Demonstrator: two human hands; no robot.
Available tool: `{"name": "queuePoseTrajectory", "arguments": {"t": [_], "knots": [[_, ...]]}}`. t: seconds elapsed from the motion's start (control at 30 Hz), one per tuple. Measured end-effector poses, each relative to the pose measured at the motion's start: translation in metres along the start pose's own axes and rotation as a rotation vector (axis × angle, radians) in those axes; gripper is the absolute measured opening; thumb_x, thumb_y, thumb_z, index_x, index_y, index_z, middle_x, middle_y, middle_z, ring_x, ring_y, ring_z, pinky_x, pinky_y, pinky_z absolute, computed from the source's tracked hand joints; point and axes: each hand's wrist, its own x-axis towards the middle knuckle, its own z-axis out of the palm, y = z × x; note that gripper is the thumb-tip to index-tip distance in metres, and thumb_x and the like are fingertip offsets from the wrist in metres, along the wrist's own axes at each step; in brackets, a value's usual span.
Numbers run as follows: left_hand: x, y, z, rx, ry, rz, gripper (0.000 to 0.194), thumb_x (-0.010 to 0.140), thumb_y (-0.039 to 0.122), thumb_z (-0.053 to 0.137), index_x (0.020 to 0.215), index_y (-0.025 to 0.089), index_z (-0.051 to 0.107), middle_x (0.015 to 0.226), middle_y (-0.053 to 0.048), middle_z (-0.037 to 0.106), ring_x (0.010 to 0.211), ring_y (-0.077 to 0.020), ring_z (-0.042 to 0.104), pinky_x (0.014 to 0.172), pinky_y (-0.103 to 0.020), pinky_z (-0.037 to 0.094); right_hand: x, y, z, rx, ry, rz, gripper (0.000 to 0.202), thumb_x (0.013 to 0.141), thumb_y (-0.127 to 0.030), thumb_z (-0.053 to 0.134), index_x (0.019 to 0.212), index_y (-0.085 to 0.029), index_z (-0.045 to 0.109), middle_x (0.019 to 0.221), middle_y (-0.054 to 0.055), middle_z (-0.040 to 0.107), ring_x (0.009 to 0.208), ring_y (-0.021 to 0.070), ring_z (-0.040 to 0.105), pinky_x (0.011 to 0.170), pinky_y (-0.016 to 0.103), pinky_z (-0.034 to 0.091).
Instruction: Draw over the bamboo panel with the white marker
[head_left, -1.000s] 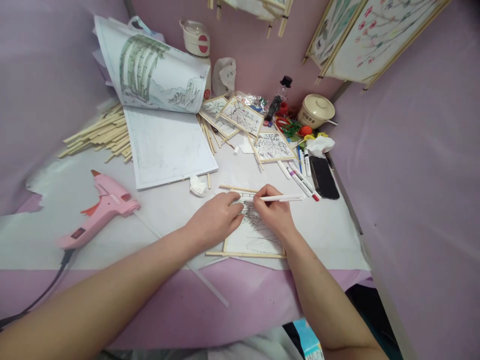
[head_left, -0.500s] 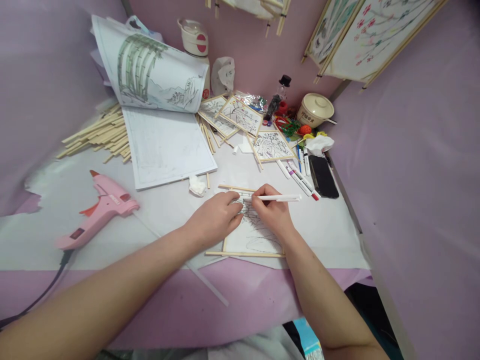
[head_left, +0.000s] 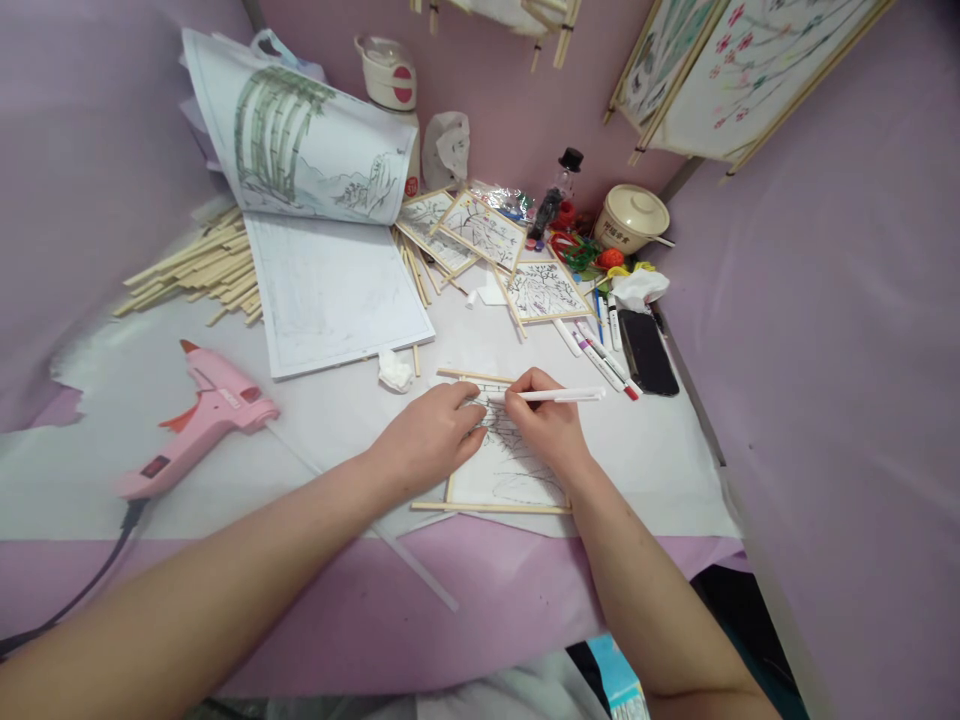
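My right hand (head_left: 549,420) is closed around a white pen (head_left: 566,395), its tip over the upper part of a drawing. That drawing (head_left: 517,485) is on white paper with black ink lines, edged by thin wooden sticks. Flat on the sheet's left side rests my left hand (head_left: 439,430), fingers stretched out and holding nothing. A wooden stick (head_left: 491,508) runs along the paper's near edge, partly hidden at its right end by my right forearm. The pen's tip is hard to make out between the fingers.
A pink glue gun (head_left: 206,415) lies left, its clear glue stick reaching under my left forearm. Behind are an open sketchbook (head_left: 337,290), a pile of wooden sticks (head_left: 199,265), framed drawings (head_left: 544,290), markers (head_left: 604,360), a phone (head_left: 649,352) and a lidded pot (head_left: 631,218).
The pen and my right hand have shifted very slightly to the right. My left hand stays in place on the paper.
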Motion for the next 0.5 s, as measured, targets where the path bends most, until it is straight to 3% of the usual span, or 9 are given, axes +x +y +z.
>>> {"name": "queuePoseTrajectory", "arguments": {"t": [0.5], "knots": [[-0.0005,-0.0009,0.0005,-0.011,0.011,0.014,0.019,0.091,0.02,0.053,0.095,0.013,0.071,0.112,-0.015,0.063,0.101,-0.027,0.064,0.085,-0.042,0.054,-0.0008,-0.0003,0.0008,-0.007,0.005,0.01,0.008,0.074,-0.023,0.054,0.066,-0.021,0.051,0.058,-0.006,0.048,0.058,0.0114,0.044,0.056,0.025,0.034]]}}
